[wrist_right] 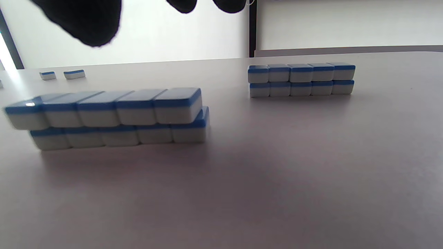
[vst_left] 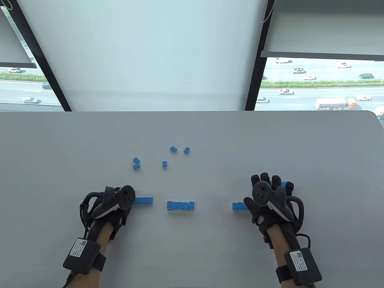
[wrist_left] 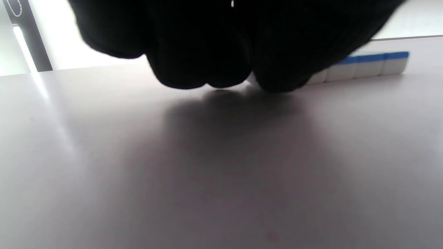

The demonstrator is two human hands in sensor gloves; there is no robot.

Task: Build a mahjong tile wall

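Left hand (vst_left: 112,204) sits at seven o'clock on the tabletop (vst_left: 192,135), its grip curled together against the end of a single tile row (vst_left: 143,200). Right hand (vst_left: 268,198) hovers at four o'clock, fingers spread apart over a two-high stack (wrist_right: 110,117). Another stack (vst_left: 181,205) stands at six o'clock, with five loose tiles (vst_left: 164,163) beyond, toward twelve.
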